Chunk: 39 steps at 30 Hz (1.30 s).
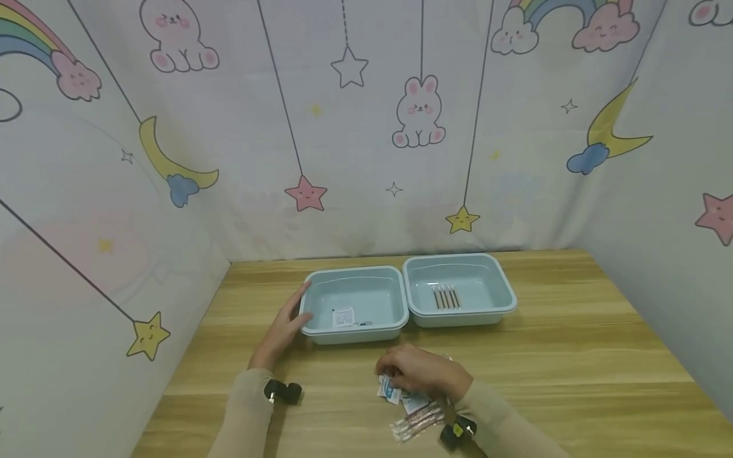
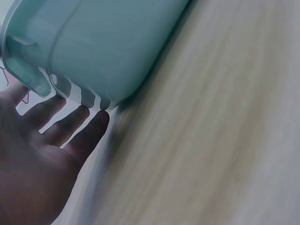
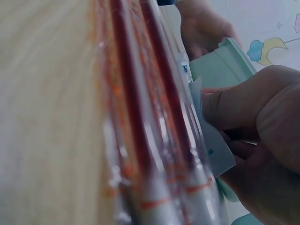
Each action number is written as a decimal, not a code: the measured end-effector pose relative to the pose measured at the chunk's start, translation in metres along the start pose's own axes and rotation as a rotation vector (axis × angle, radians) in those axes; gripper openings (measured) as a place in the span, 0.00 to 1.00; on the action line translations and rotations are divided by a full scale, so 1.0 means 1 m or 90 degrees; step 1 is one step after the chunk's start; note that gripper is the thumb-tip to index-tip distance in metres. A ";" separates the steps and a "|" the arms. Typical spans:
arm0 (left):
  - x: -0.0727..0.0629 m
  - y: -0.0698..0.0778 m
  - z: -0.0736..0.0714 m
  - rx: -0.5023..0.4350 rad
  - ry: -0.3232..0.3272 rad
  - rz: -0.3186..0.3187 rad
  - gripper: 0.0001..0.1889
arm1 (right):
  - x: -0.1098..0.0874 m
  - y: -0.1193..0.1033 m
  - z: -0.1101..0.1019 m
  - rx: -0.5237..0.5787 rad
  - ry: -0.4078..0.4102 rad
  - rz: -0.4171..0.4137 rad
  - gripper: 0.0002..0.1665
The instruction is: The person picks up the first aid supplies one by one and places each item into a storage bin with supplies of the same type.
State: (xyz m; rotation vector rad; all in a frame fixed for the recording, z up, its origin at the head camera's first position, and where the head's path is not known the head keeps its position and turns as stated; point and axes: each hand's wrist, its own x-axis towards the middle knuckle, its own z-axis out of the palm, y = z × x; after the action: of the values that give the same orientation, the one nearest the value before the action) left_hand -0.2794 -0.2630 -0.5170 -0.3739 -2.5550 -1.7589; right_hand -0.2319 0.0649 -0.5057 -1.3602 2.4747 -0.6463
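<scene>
Now the left hand point(image 1: 282, 327) is at the outer end of the left tub point(image 1: 366, 289), fingers nearly straight and spread, tips against its wall, likely to keep it from sliding. Over to the right hand point(image 1: 424, 369), closed in a thumb-and-finger pinch on a packet point(image 3: 218, 157), down near the table point(image 1: 550, 356) in front of the tubs: a fine grip, apt for something so thin. One corner juts clear of the fingers; much is covered, so its long axis can't be called. Close by, wrapped swabs point(image 1: 417, 423) lie slantwise, running away rightward. And in the right tub point(image 1: 487, 286), five swabs point(image 1: 446, 298) point front to back, side by side, perhaps for order.
</scene>
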 end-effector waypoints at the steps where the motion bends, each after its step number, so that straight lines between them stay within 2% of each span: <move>1: 0.000 0.000 0.000 -0.002 0.001 0.000 0.36 | 0.000 0.000 0.000 0.001 0.000 -0.003 0.13; 7: 0.002 -0.005 0.001 -0.003 0.001 -0.006 0.37 | 0.001 0.004 0.004 -0.001 0.015 -0.037 0.08; 14: 0.002 -0.005 0.003 -0.005 0.003 -0.013 0.37 | -0.001 0.006 0.005 0.001 0.030 -0.058 0.09; 24: 0.003 -0.005 0.002 0.003 0.006 -0.005 0.36 | -0.002 0.008 -0.004 -0.010 0.018 -0.039 0.09; 30: 0.002 -0.004 0.002 0.006 0.002 -0.010 0.36 | -0.004 0.008 -0.010 0.018 0.021 -0.025 0.09; 32: 0.002 -0.001 0.001 0.006 0.000 -0.014 0.36 | -0.005 0.007 -0.013 0.024 0.026 -0.031 0.08; 39: -0.006 0.031 0.000 0.017 -0.019 -0.013 0.36 | -0.007 0.007 -0.018 0.028 0.031 -0.036 0.08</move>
State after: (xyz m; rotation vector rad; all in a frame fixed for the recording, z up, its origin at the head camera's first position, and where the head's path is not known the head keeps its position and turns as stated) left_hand -0.2669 -0.2541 -0.4897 -0.3784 -2.6090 -1.7371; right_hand -0.2407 0.0782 -0.4930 -1.4187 2.4510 -0.7506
